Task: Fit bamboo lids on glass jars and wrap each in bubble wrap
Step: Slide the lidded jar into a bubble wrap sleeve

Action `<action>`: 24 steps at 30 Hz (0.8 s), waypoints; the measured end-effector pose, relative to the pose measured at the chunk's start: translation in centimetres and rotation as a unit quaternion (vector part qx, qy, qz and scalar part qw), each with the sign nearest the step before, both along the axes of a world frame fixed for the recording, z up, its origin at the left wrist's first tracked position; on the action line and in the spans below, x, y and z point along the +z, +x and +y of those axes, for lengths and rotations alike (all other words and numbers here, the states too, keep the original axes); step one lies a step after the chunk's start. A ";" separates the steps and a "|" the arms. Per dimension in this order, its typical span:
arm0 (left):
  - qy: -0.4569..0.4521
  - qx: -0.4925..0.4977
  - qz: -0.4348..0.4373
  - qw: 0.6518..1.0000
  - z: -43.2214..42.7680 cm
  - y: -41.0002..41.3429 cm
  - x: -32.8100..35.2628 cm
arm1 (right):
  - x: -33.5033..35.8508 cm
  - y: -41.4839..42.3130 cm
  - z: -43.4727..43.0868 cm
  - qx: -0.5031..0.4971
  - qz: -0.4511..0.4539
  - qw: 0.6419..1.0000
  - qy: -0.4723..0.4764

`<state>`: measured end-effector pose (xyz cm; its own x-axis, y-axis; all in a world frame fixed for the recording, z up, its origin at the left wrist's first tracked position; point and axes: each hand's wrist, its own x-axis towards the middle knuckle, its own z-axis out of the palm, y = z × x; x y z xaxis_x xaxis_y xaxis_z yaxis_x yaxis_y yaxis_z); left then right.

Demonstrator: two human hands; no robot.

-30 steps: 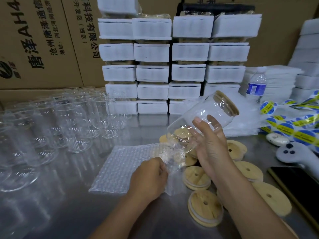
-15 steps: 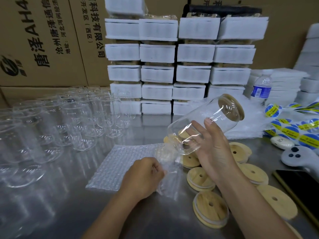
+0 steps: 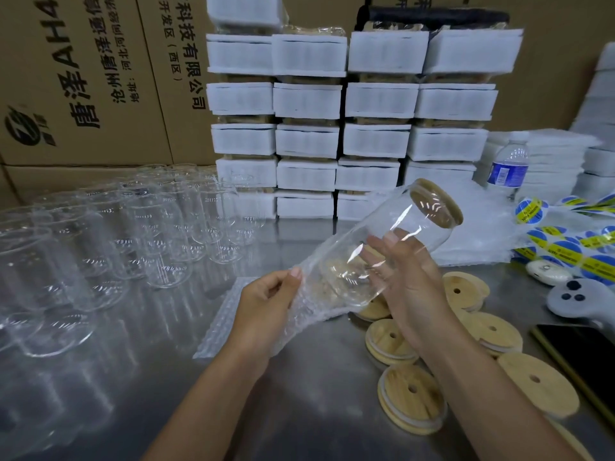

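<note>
Steel worktable (image 3: 299, 410) before stacked white foam-wrapped packs (image 3: 376, 101) and cardboard cartons (image 3: 83, 78); empty glass jars (image 3: 159, 234) stand at left, loose bamboo lids (image 3: 412, 397) lie at right. The right hand (image 3: 409, 287) grasps a lidded jar (image 3: 376, 247) (bamboo lid (image 3: 436, 202) pointing up and away), tilted above the table. The left hand (image 3: 266, 304) pinches an edge of the bubble wrap (image 3: 219, 324), raised at the jar's base, the rest lying on the table.

Tilted, lidded glass jar (image 3: 376, 234) in right hand (image 3: 412, 294), left hand (image 3: 266, 304) pinching bubble wrap (image 3: 301, 324) at its base, loose bamboo lids (image 3: 412, 397) beside
</note>
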<state>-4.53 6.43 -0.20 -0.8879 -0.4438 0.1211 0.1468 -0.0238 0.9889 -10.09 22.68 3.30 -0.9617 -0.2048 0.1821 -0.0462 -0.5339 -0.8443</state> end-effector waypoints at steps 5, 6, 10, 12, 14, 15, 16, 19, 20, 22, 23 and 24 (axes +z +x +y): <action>-0.001 -0.024 0.033 0.999 0.1 0.3 0.3 | -0.5 -0.1 -0.5 -0.015 0.042 0.998 0.051; -0.003 -0.026 0.041 0.999 0.1 0.3 0.3 | -0.7 0.0 -0.6 -0.017 0.048 0.997 0.062; -0.034 -0.024 0.080 0.996 0.2 0.5 0.6 | -1.1 0.3 -1.2 -0.052 0.071 0.992 0.094; -0.062 -0.029 0.116 0.991 0.4 0.6 0.8 | -1.1 0.6 -1.5 -0.066 0.078 0.989 0.103; -0.118 -0.032 0.147 0.982 0.7 0.7 0.9 | -1.1 0.7 -1.6 -0.071 0.074 0.990 0.092; -0.150 -0.031 0.157 0.976 0.9 0.8 0.9 | -1.1 0.7 -1.6 -0.073 0.069 0.992 0.079; -0.182 -0.023 0.164 0.969 1.0 0.9 0.9 | -1.1 0.6 -1.6 -0.075 0.062 0.993 0.067; -0.299 -0.005 0.182 0.937 1.1 1.4 0.5 | -1.0 0.5 -1.4 -0.087 0.034 0.993 0.067; -0.348 -0.009 0.185 0.919 1.1 1.4 0.4 | -0.9 0.5 -1.4 -0.093 0.027 0.993 0.075; -0.440 -0.019 0.190 0.878 1.3 1.3 0.1 | -0.8 0.6 -1.3 -0.104 0.026 0.989 0.100; -0.478 -0.014 0.191 0.857 1.4 1.2 -0.1 | -0.7 0.8 -1.3 -0.108 0.033 0.987 0.116; -0.509 0.004 0.191 0.839 1.4 1.0 -0.2 | -0.6 0.9 -1.3 -0.109 0.043 0.985 0.128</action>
<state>-3.57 7.81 -0.45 -0.6950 0.0571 0.7168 0.4545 0.8073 0.3764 -9.18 21.37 2.67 -0.9711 -0.0451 0.2343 -0.2135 -0.2738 -0.9378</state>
